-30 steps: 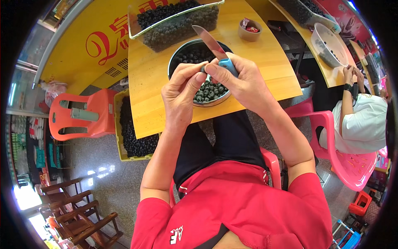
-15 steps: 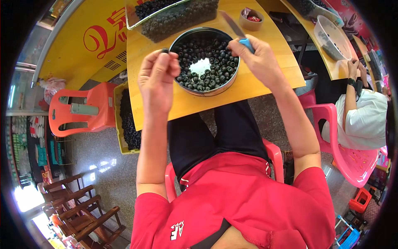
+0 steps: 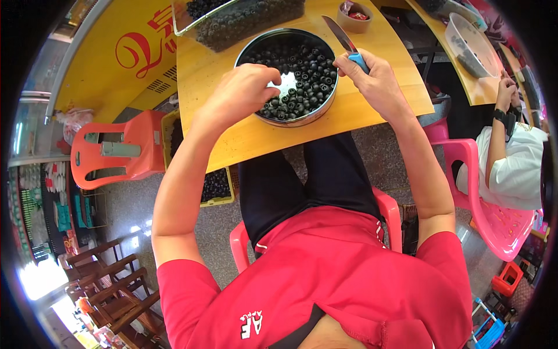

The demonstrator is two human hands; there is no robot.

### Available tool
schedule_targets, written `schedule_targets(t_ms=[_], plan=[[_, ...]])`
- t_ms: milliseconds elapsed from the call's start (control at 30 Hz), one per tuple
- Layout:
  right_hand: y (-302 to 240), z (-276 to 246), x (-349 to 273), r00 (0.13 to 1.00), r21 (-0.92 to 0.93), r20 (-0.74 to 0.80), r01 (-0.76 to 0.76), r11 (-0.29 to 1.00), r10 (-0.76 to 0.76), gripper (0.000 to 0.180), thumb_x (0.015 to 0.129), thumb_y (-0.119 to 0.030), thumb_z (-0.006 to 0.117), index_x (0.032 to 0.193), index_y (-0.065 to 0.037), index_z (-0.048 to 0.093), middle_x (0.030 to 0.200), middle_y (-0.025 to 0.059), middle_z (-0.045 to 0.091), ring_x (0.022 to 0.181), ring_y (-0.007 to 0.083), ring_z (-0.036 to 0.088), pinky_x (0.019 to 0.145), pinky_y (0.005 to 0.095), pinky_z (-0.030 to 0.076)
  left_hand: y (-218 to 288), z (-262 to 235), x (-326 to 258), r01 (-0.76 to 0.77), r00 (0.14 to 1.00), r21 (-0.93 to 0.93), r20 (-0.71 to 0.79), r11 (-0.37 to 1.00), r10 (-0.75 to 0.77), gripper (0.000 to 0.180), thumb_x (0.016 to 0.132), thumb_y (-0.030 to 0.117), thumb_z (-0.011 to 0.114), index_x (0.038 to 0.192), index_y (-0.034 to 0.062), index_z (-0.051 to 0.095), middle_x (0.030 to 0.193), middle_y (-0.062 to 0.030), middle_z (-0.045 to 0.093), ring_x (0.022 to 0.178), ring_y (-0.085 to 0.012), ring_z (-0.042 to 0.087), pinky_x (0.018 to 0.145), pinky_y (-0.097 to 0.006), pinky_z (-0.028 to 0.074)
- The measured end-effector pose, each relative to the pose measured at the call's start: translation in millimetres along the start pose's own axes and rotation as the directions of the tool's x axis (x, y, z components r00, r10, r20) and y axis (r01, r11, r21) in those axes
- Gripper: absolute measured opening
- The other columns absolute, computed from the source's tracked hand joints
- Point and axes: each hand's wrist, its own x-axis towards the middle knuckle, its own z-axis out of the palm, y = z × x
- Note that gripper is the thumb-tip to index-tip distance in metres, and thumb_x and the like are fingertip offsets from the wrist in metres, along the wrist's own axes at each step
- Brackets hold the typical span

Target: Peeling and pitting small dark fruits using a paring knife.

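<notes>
A round metal tin (image 3: 299,123) stands near the table's front edge. Small, dark, round pieces (image 3: 317,72), like nuts or berries with a ring on top, lie around its inside, leaving a pale patch of the bottom bare. My left hand (image 3: 247,87) reaches over the tin's left rim, index finger and thumb bent and apart above the pale patch; I see nothing between them, and its other fingers are partly hidden. Right of the tin, my right hand (image 3: 375,78) is closed round the blue handle of a knife (image 3: 342,36), its blade slanting up and to the left.
Behind the tin sits a clear plastic box (image 3: 250,26) of similar dark pieces. A small bowl (image 3: 353,18) with red wrappers stands at the table's back right. Under the table's left side is a yellow crate (image 3: 218,195). At the right, another person (image 3: 505,157) sits by a translucent tub (image 3: 474,49).
My left hand has moved from left of the tin, where it pinched a dark round piece, to over the tin. That piece no longer shows. My right hand still holds the knife.
</notes>
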Motion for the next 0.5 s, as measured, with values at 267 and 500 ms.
schedule_targets(t_ms=[267,500], plan=[[-2,-6,-4,0.999,0.002,0.032,0.016,1.000,-0.016,0.024,0.094,-0.025,0.060,0.091,-0.001,0.063,0.077,-0.0026,0.058,0.073,0.0041,0.049,0.066,0.0206,0.039,5,26,34,-0.044,0.987,0.066,0.156,0.997,0.033,0.016,0.079,0.015,0.065,0.092,0.0060,0.064,0.089,-0.0120,0.065,0.091,-0.0310,0.062,0.077,-0.041,0.048],[-5,-2,-6,0.998,0.052,0.038,0.051,0.997,-0.053,0.024,0.094,-0.024,0.060,0.093,0.000,0.063,0.079,-0.0011,0.060,0.077,0.0048,0.052,0.072,0.0215,0.042,2,28,30,0.030,0.999,-0.192,0.029,0.981,-0.024,0.015,0.078,0.009,0.067,0.090,0.0025,0.062,0.084,-0.0070,0.065,0.076,-0.0201,0.062,0.070,-0.032,0.049]])
